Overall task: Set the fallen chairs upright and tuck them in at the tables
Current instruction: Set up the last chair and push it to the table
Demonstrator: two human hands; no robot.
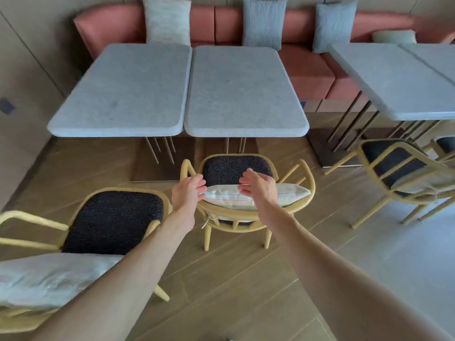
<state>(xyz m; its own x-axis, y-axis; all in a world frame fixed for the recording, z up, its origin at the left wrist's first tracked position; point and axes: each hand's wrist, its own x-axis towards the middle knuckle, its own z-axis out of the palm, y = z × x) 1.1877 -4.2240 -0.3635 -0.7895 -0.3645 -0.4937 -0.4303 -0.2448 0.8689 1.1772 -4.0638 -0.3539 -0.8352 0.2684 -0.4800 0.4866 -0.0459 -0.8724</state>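
A yellow wooden chair with a dark seat stands upright on the floor, a short way out from the right one of two grey tables. A striped cushion leans against its backrest. My left hand hovers over the left end of the backrest with relaxed fingers, holding nothing. My right hand hangs above the cushion, fingers loosely spread, also holding nothing. A second yellow chair stands upright at the lower left, away from the left grey table.
A pink bench with several grey pillows runs behind the tables. Another grey table stands at the right with a yellow chair in front of it. Wooden floor lies between me and the chairs.
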